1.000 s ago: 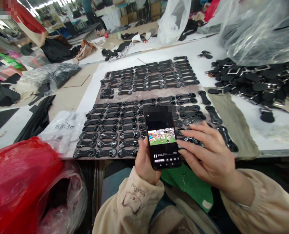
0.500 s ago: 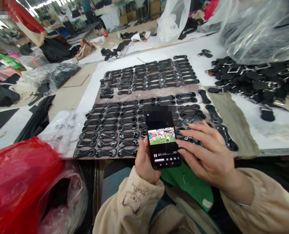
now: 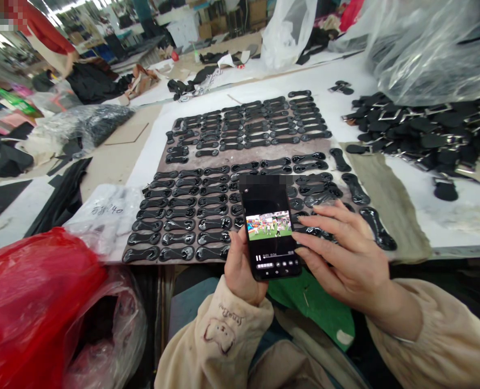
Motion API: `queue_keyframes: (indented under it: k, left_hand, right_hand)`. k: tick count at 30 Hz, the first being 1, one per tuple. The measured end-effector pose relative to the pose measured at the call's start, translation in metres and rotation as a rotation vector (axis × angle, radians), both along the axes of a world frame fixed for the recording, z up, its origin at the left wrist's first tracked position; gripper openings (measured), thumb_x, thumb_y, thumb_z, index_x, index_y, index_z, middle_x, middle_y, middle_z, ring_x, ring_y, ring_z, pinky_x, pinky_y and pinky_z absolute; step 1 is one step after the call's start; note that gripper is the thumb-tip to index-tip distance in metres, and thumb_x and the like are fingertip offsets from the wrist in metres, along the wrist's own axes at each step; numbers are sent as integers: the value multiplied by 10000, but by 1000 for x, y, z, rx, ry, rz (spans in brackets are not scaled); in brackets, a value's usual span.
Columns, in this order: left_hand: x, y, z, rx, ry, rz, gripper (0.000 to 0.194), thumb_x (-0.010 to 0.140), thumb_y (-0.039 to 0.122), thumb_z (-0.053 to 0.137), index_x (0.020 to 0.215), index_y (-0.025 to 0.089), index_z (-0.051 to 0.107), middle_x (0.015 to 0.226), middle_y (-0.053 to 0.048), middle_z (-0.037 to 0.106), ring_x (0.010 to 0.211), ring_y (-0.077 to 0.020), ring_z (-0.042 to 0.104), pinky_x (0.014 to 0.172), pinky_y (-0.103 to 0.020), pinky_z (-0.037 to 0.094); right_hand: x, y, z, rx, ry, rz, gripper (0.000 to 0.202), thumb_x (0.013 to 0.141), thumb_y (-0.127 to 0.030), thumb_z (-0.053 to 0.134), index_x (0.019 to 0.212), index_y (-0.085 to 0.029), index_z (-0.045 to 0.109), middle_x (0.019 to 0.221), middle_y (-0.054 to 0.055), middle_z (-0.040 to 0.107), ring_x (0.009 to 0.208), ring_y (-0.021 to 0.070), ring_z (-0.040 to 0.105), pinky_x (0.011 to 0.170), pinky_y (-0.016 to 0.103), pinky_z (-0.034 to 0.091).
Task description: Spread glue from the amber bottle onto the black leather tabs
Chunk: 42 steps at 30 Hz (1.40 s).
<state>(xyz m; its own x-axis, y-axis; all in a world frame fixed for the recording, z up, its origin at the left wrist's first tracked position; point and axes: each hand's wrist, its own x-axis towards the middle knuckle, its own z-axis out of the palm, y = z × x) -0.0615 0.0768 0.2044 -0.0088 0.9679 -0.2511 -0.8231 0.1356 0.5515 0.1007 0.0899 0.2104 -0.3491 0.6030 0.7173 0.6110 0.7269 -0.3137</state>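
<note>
A black smartphone (image 3: 269,246) is upright in my left hand (image 3: 242,270), whose thumb lies along its left edge. Its screen shows a video of figures on green ground, with playback controls below. My right hand (image 3: 347,259) is beside the phone's right edge with fingers stretched out; the fingertips are at or very near that edge, and I cannot tell if they touch it. Behind the phone, rows of glossy black bone-shaped strips (image 3: 214,223) lie on a brownish board (image 3: 224,158). The phone and my hands hide some of these pieces.
A pile of black straps with metal buckles (image 3: 422,132) lies at right under clear plastic (image 3: 430,54). A red plastic bag (image 3: 33,308) fills the lower left, near a clear bag with handwriting (image 3: 106,210). At upper left stands a person in a red sleeve (image 3: 47,29).
</note>
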Motion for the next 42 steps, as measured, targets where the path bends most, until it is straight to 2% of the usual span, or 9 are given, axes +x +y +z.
queue_keyframes:
  k: [13,25,33,42]
  left_hand:
    - [-1,0,1,9,-15,-9,544,955,561,347,1143,170,675,1113,-119,709,1096,-301,637,1025,-479,443]
    - [-1,0,0,-9,16,-13,536,936,584,380,1128,184,681,1102,-116,708,1100,-310,634,1021,-485,443]
    - [-1,1,0,6,-16,-4,540,959,556,341,1096,166,689,1075,-115,716,1057,-291,650,1025,-478,442]
    - [-2,0,0,18,4,-10,560,959,565,323,1128,168,681,1104,-124,707,1098,-305,633,1025,-480,438]
  right_hand:
    - [0,-1,0,-13,-3,7,254,790,-129,715,1040,-168,693,1145,117,661,1177,328,552,1060,620,391]
    - [0,-1,-1,-17,1,6,255,807,-149,692,1057,-200,689,1150,99,665,1178,325,558,1048,613,405]
    - [0,-1,-1,-18,-1,11,268,800,-137,704,1062,-189,685,1160,105,660,1180,324,553,1051,623,398]
    - [-1,-1,-1,-20,1,14,263,791,-124,711,1048,-176,690,1149,110,662,1179,322,551,1064,618,383]
